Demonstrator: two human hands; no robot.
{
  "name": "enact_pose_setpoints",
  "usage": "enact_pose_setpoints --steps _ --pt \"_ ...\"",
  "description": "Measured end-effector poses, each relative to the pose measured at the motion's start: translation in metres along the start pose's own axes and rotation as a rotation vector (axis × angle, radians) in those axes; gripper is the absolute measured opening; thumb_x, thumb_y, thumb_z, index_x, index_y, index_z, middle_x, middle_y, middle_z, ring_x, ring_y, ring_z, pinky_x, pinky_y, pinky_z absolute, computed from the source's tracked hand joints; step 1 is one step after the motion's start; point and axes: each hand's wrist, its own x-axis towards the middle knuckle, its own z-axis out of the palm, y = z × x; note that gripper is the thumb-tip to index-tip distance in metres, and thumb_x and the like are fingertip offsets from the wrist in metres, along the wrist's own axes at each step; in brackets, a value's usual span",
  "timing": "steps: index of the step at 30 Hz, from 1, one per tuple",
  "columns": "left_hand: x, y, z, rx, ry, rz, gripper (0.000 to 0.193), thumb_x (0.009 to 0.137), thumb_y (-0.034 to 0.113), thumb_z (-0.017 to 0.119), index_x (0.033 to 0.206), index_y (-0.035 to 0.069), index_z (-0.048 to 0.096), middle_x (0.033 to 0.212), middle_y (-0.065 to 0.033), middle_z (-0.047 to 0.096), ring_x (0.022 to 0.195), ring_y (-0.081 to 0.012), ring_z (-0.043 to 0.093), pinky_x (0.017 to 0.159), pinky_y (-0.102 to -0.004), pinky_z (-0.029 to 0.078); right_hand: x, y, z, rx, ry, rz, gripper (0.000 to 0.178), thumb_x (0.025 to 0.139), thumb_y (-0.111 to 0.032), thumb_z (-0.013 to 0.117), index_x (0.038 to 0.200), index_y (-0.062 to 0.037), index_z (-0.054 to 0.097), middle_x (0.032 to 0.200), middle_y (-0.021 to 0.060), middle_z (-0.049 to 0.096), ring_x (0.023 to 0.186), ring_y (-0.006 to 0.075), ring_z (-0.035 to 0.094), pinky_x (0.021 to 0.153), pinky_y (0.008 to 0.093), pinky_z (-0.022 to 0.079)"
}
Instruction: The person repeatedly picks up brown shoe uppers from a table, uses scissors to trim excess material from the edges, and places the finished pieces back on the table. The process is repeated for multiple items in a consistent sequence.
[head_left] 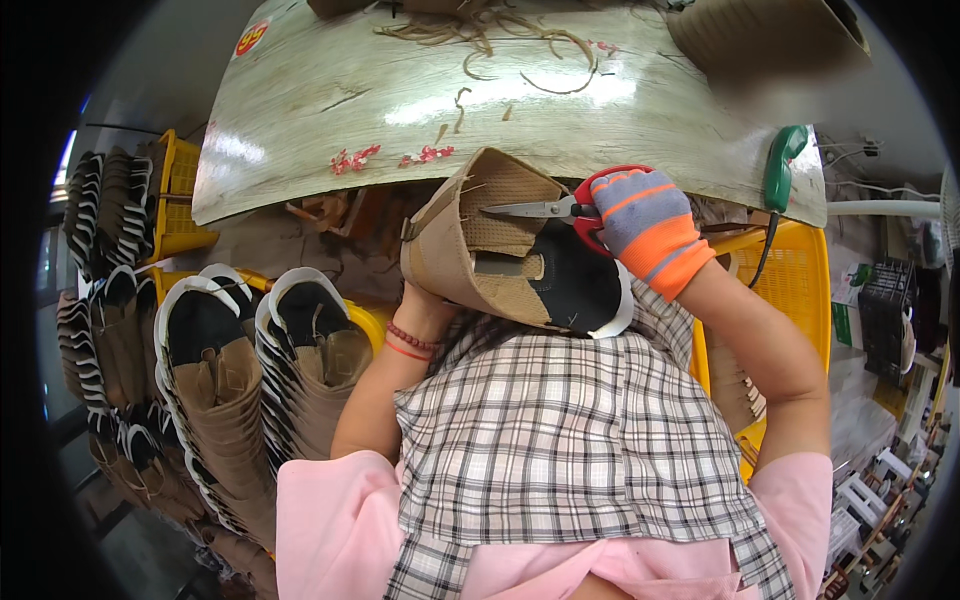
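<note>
A tan shoe upper (440,259) with a black lining at its heel and a white edge is held over my lap, its inside facing up. My left hand (426,303) grips it from underneath at the left, its fingers mostly hidden behind the material. In my right hand (640,215), which wears a grey and orange striped glove, is a pair of scissors (532,210) with red handles. The blades look nearly closed, and their tips point left over the textured lining inside the upper. Short loose threads stick out near the upper's top edge.
Curled tan trimmings (490,35) litter the worktable (300,100). A green handheld tool (786,168) with a black cord hangs at its right edge. Stacked shoe uppers (215,380) stand at my left, partly in yellow crates. Another yellow crate (800,270) is at my right.
</note>
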Motion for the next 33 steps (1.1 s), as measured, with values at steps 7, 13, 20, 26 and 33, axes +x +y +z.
enact_pose_setpoints --steps 7,13,20,26,33 --pt "0.001 0.001 0.001 -0.218 0.02 -0.089 0.059 0.098 0.043 0.06 0.142 0.007 0.045 0.135 -0.0125 0.059 0.12 -0.0269 0.061 0.097 -0.0453 0.055 0.01 -0.014 -0.009 0.073 0.005 -0.025 0.022 0.076 -0.028 0.075 0.093 -0.014 0.072 0.086 0.0079 0.07 0.086 0.0276 0.068 0.076 0.0375 0.053" --pt "-0.001 0.001 -0.002 -0.224 0.014 -0.089 0.057 0.1 0.042 0.057 0.143 0.008 0.044 0.137 -0.0121 0.056 0.122 -0.0273 0.06 0.098 -0.0463 0.055 -0.007 0.008 -0.006 0.143 0.015 0.059 0.022 0.077 -0.028 0.075 0.093 -0.0129 0.072 0.086 0.0103 0.07 0.087 0.0292 0.067 0.08 0.0391 0.054" --pt "0.001 -0.002 -0.011 -0.278 0.043 -0.091 0.055 0.101 0.04 0.056 0.143 0.007 0.042 0.137 -0.0127 0.056 0.122 -0.0274 0.06 0.098 -0.0477 0.056 -0.043 0.019 0.007 0.179 0.013 0.05 0.029 0.069 -0.022 0.079 0.091 -0.0098 0.065 0.087 0.0113 0.064 0.086 0.0314 0.061 0.079 0.0409 0.05" --pt "0.0 -0.001 -0.011 -0.137 0.037 -0.041 0.057 0.1 0.04 0.056 0.144 0.008 0.041 0.137 -0.0129 0.056 0.122 -0.0274 0.06 0.097 -0.0494 0.056 -0.036 0.015 0.038 0.11 0.073 0.042 0.031 0.073 -0.032 0.078 0.091 -0.0092 0.067 0.084 0.01 0.066 0.084 0.0289 0.063 0.075 0.0402 0.048" --pt "0.0 -0.001 -0.01 -0.158 0.018 -0.063 0.058 0.1 0.041 0.056 0.144 0.007 0.042 0.137 -0.0128 0.057 0.12 -0.0273 0.061 0.098 -0.0485 0.056 -0.052 0.027 0.036 0.349 0.111 0.146 0.029 0.073 -0.028 0.077 0.092 -0.0084 0.067 0.081 0.0114 0.066 0.079 0.0308 0.064 0.073 0.041 0.05"
